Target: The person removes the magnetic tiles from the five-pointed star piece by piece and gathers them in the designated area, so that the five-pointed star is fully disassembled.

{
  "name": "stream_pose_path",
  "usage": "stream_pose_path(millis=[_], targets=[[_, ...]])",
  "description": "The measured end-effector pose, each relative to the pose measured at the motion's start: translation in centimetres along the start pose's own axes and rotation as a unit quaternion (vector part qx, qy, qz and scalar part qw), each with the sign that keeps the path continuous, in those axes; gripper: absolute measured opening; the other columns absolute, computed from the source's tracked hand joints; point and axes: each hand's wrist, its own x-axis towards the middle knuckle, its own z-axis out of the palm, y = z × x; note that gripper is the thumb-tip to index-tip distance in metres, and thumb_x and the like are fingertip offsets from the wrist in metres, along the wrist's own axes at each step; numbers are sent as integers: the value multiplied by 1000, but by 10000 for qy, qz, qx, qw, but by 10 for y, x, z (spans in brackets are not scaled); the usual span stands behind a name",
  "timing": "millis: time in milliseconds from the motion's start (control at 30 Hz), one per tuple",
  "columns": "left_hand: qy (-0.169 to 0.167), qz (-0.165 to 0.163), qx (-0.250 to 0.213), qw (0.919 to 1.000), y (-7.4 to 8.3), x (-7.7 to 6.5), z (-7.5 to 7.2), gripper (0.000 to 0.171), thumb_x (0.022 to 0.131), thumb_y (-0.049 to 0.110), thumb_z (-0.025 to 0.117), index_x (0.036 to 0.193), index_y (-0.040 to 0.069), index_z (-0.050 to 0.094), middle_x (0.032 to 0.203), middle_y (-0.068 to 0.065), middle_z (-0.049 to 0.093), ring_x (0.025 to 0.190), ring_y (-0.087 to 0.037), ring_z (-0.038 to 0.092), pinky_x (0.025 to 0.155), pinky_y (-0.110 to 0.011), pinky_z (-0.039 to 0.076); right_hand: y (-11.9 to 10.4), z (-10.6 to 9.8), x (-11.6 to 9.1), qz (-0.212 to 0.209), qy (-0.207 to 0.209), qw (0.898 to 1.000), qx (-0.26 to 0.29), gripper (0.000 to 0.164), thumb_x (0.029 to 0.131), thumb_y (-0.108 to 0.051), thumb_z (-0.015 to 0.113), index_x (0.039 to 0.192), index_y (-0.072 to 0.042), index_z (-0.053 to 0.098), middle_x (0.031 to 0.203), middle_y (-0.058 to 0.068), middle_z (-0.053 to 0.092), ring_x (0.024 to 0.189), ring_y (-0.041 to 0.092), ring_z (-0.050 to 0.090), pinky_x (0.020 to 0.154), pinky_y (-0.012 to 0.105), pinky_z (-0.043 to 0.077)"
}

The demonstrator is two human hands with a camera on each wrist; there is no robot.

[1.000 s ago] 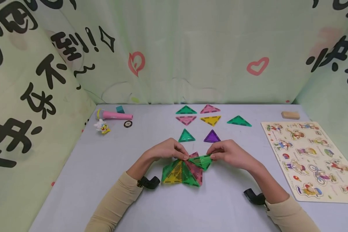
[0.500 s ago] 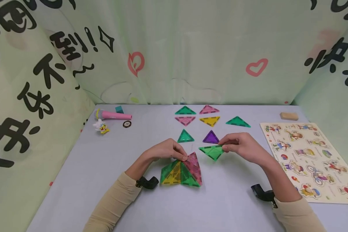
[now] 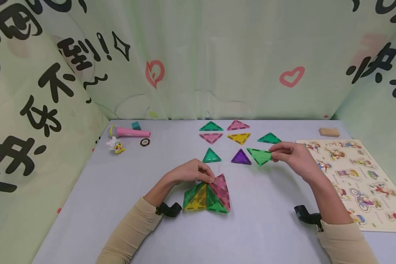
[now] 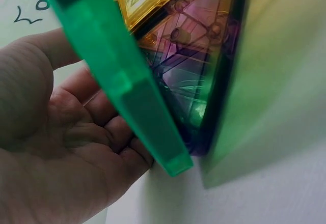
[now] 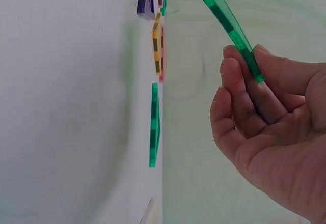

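My left hand pinches the top of a standing structure of see-through magnetic tiles, made of green, yellow and pink triangles. In the left wrist view, a green tile crosses in front of the fingers and hides their tips. Between thumb and fingers, my right hand holds a green triangular magnetic tile, raised off the table. The right wrist view has that tile edge-on and tilted. Close to it on the table are a purple triangle and another green triangle.
Further back lie green, pink and yellow triangles. A pink toy microphone, a small figure and a black disc are at left. A picture puzzle board and a wooden block occupy the right.
My right hand has drawn the green tile away from the structure, rightward and back toward the loose tiles. My left hand stays at the structure's top.
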Motion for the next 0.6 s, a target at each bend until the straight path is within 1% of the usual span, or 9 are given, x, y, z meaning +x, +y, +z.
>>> stream_pose_path(millis=[100, 167, 367, 500, 600], targets=[[-4, -16, -2, 10000, 0, 1, 0, 13, 92, 26, 71, 95, 15, 76, 88, 6, 68, 84, -11, 48, 69, -26, 37, 8, -5, 2, 123, 194, 9997, -8, 31, 100, -29, 60, 119, -5, 67, 98, 10, 75, 85, 7, 68, 78, 18, 46], [-19, -16, 2, 10000, -1, 1, 0, 13, 92, 26, 70, 95, 15, 76, 88, 6, 67, 84, -11, 48, 69, -26, 37, 15, -6, 3, 151, 292, 9995, 20, 31, 101, -27, 58, 120, -4, 66, 100, 10, 74, 84, 3, 67, 77, 19, 47], [-42, -34, 32, 10000, -2, 3, 0, 14, 92, 27, 70, 95, 14, 76, 88, 5, 67, 83, -11, 48, 69, -26, 37, 31, -5, 8, 188, 530, 9982, 185, 28, 103, -18, 53, 120, 1, 65, 117, 21, 66, 84, 3, 67, 76, 21, 53], [-45, -58, 73, 9999, -2, 3, 1, 13, 92, 27, 70, 95, 16, 76, 88, 6, 68, 84, -11, 49, 69, -26, 37, 39, -3, 13, 393, 581, 9970, 336, 29, 103, -15, 51, 121, 3, 64, 123, 23, 61, 83, -2, 65, 76, 19, 54], [-41, -61, 92, 9999, -2, 3, 1, 13, 92, 26, 70, 95, 15, 76, 87, 6, 68, 83, -11, 49, 68, -26, 37, 43, -2, 16, 544, 617, 9956, 442, 30, 103, -14, 52, 122, 6, 62, 124, 26, 60, 83, -5, 62, 75, 19, 54]])
